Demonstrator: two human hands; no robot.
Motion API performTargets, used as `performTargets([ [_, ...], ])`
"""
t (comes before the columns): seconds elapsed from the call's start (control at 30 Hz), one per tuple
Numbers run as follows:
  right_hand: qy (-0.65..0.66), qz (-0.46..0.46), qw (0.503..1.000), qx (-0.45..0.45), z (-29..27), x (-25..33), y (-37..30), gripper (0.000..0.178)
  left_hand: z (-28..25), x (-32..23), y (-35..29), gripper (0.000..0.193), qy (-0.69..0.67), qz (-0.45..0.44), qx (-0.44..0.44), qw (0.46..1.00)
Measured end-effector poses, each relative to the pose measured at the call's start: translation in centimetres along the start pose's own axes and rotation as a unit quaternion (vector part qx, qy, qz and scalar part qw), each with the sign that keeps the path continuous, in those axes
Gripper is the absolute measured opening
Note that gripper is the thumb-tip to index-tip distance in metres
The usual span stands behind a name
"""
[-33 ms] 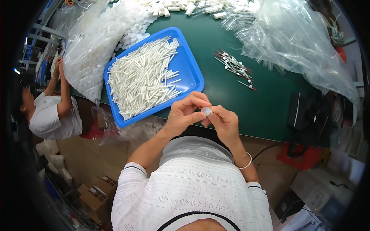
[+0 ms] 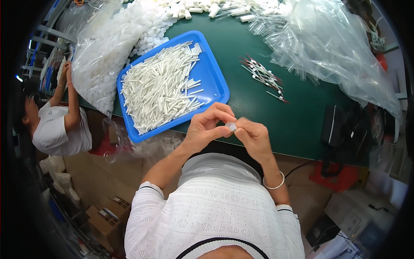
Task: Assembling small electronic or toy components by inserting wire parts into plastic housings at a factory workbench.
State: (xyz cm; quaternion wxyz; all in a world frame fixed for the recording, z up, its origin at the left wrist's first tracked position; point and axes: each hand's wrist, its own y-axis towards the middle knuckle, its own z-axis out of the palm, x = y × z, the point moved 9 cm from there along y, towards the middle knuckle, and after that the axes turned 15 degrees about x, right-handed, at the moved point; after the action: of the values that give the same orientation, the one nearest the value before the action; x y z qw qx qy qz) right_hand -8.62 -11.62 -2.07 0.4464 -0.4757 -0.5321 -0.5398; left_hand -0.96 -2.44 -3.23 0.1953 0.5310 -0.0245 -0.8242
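A small round white plastic cap point(image 2: 231, 126) is at the front edge of the table, between my hands. My left hand point(image 2: 208, 126) pinches it between thumb and bent forefinger. My right hand point(image 2: 255, 137) is closed too, its thumb and forefinger meeting at the cap's right side; the fingers partly hide the cap. Beyond my left hand lies a blue tray point(image 2: 219, 75) with a heap of short white rods point(image 2: 159, 88). Farther right, a small pile of thin white sticks with red wires point(image 2: 263, 74) rests on the green table point(image 2: 241, 43).
At the far left a clear bag point(image 2: 95, 71) spills white round caps point(image 2: 151, 36). White cylinders point(image 2: 213, 9) line the far edge. Clear tubes in a plastic bag point(image 2: 319, 43) lie at the back right. A black case point(image 2: 333, 125) stands at the right. Another person point(image 2: 62, 125) works at the left.
My right hand has shifted slightly to the right, its fingers drawn a little back along the cap. My left hand stays in place with the cap.
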Motion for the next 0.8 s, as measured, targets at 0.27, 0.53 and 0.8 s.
performTargets([
  [0.27,0.204,0.072,0.974,0.06,0.2,-2.0,0.0,0.027,-4.9,-5.5,0.5,0.02,0.488,-0.136,-0.06,0.86],
  [0.53,0.189,0.005,0.978,-0.091,-2.8,-1.1,0.0,0.03,-5.7,-6.1,3.3,0.009,0.759,-0.08,-0.001,0.646],
  [0.8,0.185,-0.096,0.966,-0.152,-3.8,1.4,0.3,0.03,-2.9,-1.3,1.5,0.022,0.255,-0.109,-0.051,0.96],
])
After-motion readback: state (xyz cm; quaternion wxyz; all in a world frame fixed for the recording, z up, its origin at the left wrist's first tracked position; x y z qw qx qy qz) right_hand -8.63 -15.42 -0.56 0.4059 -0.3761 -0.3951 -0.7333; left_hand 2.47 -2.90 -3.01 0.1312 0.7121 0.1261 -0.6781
